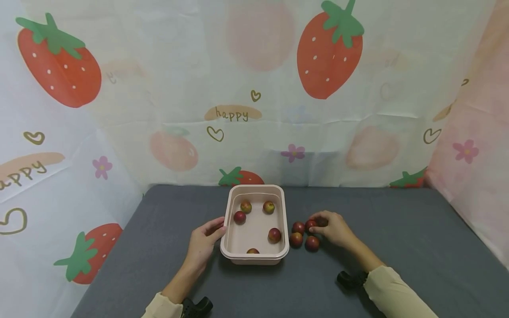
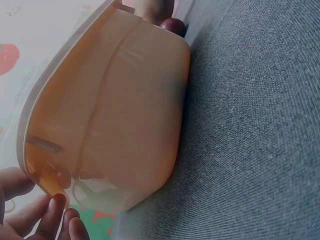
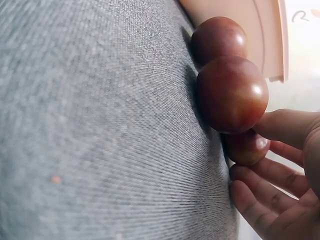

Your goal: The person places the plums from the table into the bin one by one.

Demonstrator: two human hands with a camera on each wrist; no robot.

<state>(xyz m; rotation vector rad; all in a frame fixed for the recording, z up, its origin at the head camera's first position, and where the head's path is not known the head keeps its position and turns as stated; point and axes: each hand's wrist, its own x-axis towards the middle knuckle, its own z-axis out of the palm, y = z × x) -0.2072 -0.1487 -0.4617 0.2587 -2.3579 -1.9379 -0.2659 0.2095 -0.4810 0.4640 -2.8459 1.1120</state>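
Note:
A pale pink plastic box (image 1: 254, 256) stands on the dark grey cloth with several plums inside, among them a dark red plum (image 1: 274, 235). At its left side my left hand (image 1: 202, 243) pinches the rim between thumb and fingers. Right of the box, several reddish plums sit close together on the cloth, one plum (image 1: 312, 244) nearest me. My right hand (image 1: 336, 229) has thumb and fingers about the far right plum (image 1: 311, 226) of this group. In the right wrist view that held plum (image 3: 248, 148) is partly hidden behind a nearer plum (image 3: 232, 94).
Grey cloth (image 1: 397, 238) covers the table on both sides of the box. Behind it hangs a pale curtain (image 1: 254, 150) printed with strawberries, close to the box's far end. Each wrist carries a black strap device, such as the one on the right wrist (image 1: 351, 280).

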